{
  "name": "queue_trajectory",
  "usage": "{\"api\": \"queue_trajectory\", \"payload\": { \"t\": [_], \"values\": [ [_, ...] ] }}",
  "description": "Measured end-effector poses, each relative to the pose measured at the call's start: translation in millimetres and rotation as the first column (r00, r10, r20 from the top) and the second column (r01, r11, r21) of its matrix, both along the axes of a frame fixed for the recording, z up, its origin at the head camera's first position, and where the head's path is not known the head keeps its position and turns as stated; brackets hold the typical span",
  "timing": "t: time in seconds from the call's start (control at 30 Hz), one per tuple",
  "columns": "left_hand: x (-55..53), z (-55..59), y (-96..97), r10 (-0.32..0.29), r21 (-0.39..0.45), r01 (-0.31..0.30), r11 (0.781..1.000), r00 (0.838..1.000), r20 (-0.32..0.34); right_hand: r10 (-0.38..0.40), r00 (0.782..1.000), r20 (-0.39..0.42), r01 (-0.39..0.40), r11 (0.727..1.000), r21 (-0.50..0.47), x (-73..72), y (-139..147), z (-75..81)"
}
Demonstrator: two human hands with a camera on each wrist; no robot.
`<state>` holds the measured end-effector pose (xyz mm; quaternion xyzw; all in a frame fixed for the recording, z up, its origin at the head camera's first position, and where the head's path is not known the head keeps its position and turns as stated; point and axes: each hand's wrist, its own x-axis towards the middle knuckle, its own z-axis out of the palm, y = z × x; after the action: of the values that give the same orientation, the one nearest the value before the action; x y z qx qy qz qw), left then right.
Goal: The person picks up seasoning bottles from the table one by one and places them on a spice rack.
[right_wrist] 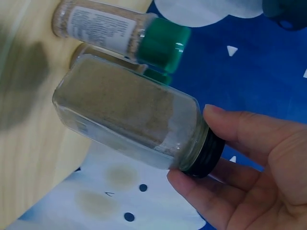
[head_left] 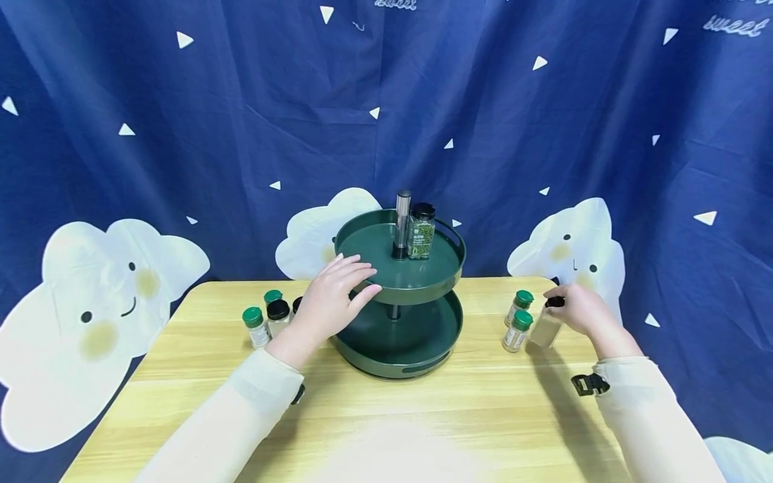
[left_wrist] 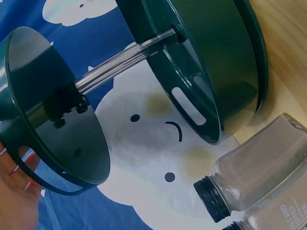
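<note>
A two-tier dark green turntable rack (head_left: 398, 295) stands in the middle of the table. My left hand (head_left: 332, 295) is at the left rim of its upper tray, fingers extended; in the left wrist view the fingers show beside the tray's handle cutout (left_wrist: 29, 165). On the upper tray, by the metal post (head_left: 402, 221), stands a spice jar of green flakes (head_left: 422, 235) with a black lid. At the right, my right hand (head_left: 580, 310) pinches the black lid of a spice jar of tan powder (right_wrist: 120, 108), thumb on one side and fingers on the other.
Two green-capped spice jars (head_left: 514, 332) stand just left of my right hand. Several jars with green or black caps (head_left: 258, 327) are grouped left of the rack, close to my left forearm. A blue curtain (head_left: 290, 100) hangs behind the wooden table (head_left: 199, 376).
</note>
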<state>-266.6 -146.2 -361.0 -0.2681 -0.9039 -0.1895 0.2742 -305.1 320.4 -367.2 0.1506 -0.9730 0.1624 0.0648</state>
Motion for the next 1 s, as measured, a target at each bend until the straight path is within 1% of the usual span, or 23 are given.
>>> {"api": "queue_trajectory", "payload": {
  "t": [0.13,0.37,0.67,1.0],
  "values": [
    [-0.7,-0.3,0.2,-0.002,-0.003,0.002,1.000,1.000,-0.008,0.027,1.000,-0.012,-0.027,1.000,0.000,1.8,-0.8,8.3],
    [-0.2,-0.4,0.5,0.000,0.001,0.000,1.000,1.000,-0.002,0.056,0.998,-0.033,-0.055,0.998,0.039,5.0,-5.0,24.3],
    [-0.8,-1.1,-0.2,0.002,-0.006,-0.002,1.000,1.000,0.001,0.058,0.998,0.005,-0.058,0.996,0.061,8.7,-14.2,44.0],
    [-0.7,-1.5,0.0,-0.002,-0.007,0.002,1.000,1.000,-0.005,0.064,0.998,0.013,-0.065,0.995,0.069,13.4,-22.9,63.0]
  ]
}}
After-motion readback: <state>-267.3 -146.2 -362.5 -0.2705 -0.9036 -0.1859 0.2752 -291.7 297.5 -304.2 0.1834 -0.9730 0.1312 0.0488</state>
